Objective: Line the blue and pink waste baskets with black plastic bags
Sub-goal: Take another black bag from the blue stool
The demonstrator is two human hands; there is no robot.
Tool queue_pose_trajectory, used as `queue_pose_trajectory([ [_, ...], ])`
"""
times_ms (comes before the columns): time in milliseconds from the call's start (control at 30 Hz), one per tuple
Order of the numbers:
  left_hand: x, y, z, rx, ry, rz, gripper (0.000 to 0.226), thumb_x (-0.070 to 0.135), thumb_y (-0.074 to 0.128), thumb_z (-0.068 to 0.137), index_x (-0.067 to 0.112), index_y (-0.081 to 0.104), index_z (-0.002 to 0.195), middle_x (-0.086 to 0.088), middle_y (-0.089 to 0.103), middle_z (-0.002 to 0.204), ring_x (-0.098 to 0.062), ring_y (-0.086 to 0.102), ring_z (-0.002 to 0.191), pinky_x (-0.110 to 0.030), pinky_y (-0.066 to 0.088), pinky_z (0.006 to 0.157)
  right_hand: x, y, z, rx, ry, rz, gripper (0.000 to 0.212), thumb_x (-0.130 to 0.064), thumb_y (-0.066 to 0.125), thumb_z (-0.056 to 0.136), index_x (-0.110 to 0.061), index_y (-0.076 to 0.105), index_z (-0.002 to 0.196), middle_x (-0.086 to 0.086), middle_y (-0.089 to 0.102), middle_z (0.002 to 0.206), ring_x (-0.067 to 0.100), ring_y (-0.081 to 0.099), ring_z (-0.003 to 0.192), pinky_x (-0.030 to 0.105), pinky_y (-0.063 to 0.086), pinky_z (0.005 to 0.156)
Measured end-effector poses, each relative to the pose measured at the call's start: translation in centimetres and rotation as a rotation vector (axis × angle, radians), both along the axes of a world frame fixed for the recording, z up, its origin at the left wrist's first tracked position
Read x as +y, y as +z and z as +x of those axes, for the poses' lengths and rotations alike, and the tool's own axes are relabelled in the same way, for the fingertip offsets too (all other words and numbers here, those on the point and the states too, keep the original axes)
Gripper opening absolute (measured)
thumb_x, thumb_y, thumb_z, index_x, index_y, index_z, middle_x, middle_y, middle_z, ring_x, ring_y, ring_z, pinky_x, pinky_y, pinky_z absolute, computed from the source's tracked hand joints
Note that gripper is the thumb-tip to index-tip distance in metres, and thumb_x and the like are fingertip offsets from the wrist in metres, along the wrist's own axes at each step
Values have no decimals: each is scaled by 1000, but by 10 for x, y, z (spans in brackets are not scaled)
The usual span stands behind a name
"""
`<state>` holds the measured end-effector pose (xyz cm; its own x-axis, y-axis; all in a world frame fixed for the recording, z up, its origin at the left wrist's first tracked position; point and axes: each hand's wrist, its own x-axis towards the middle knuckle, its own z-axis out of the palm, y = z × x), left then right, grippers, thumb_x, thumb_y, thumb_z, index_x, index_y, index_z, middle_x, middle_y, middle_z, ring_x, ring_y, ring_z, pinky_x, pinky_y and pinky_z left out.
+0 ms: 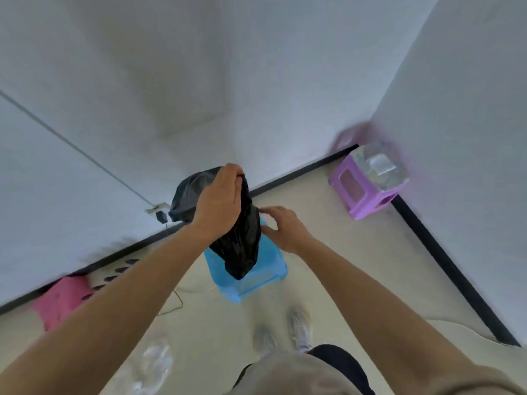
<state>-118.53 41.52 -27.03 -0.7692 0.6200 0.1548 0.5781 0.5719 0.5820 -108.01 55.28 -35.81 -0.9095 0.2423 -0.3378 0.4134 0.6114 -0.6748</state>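
A black plastic bag (242,238) hangs in the air over the blue waste basket (256,277), which stands on the floor near the wall. My left hand (219,201) is shut on the bag's top edge. My right hand (282,229) is at the bag's right side, fingers curled against the plastic; its grip is hidden behind the bag. The bag's lower tip dangles inside the blue basket's mouth. The pink waste basket (61,300) stands at the left by the wall, partly behind my left forearm.
A purple plastic stool (365,189) with clear items on top sits in the right corner. A black baseboard (442,258) runs along both walls. A thin cable (174,303) lies on the floor. Clear plastic (154,363) lies near my feet.
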Motion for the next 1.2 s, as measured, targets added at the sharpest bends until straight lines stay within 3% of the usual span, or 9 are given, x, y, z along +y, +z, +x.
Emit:
queue_pose_trajectory([
  [133, 32, 94, 16, 220, -195, 77, 7, 25, 31, 102, 25, 38, 103, 5, 49, 82, -18, 50, 60, -31, 36, 58, 28, 82, 15, 182, -290, 12, 23, -28, 52, 98, -25, 67, 115, -2, 70, 116, 20, 63, 108, 35, 49, 91],
  [300, 73, 131, 62, 185, -420, 235, 9, 27, 32, 101, 29, 41, 104, 14, 50, 70, -7, 53, 60, -17, 35, 54, 50, 134, 86, 93, -209, -334, 85, -33, 79, 80, -40, 28, 148, -8, 44, 146, 9, 40, 132, 24, 35, 99],
  [367, 98, 130, 98, 152, -623, 274, 11, 30, 32, 101, 28, 43, 103, 18, 50, 73, -3, 53, 69, -14, 35, 58, 52, 131, 130, 88, -293, -341, 79, -38, 77, 80, -42, 33, 146, -14, 43, 147, 4, 39, 127, 26, 32, 102],
  [467, 136, 132, 170, 144, -863, 315, 18, 36, 29, 100, 29, 45, 105, 23, 50, 79, 3, 53, 76, -13, 37, 62, 53, 124, 204, 143, -620, -253, 14, -20, 62, 90, -33, 67, 93, -28, 64, 89, 3, 53, 87, 12, 40, 78],
  [533, 155, 134, 228, 117, -990, 331, 18, 37, 29, 101, 29, 45, 105, 18, 51, 79, -2, 54, 74, -16, 41, 62, 50, 123, 264, 187, -818, -191, 34, -13, 58, 91, -41, 59, 72, -32, 61, 62, -1, 55, 70, 8, 41, 64],
  [700, 181, 149, 381, -50, -1307, 384, 10, 27, 35, 102, 30, 44, 102, 11, 44, 62, -9, 46, 55, -18, 35, 54, 12, 160, 416, 268, -846, -440, 45, -23, 65, 89, -60, 53, 109, -42, 62, 98, -19, 58, 90, 7, 48, 72],
  [933, 170, 170, 625, -228, -1645, 366, 9, 20, 39, 103, 20, 48, 102, 6, 43, 60, -8, 43, 53, -15, 36, 53, -42, 142, 633, 405, -1500, -260, 22, -2, 44, 98, 1, 62, 109, 10, 64, 99, 20, 53, 85, 20, 48, 70],
  [1067, 173, 156, 774, 73, -1892, 272, 9, 28, 42, 102, 24, 50, 99, 10, 50, 67, -5, 50, 62, -17, 38, 59, -102, 117, 827, 452, -2216, -102, 20, -24, 32, 105, -11, 48, 103, 20, 57, 108, 30, 55, 90, 39, 48, 78],
  [1200, 162, 114, 901, 524, -2028, 135, 23, 40, 35, 101, 24, 51, 100, 3, 58, 83, -22, 59, 70, -36, 45, 61, -178, 127, 993, 287, -2486, 249, 12, -22, 35, 101, -15, 46, 99, 7, 54, 98, 30, 53, 95, 33, 35, 75],
])
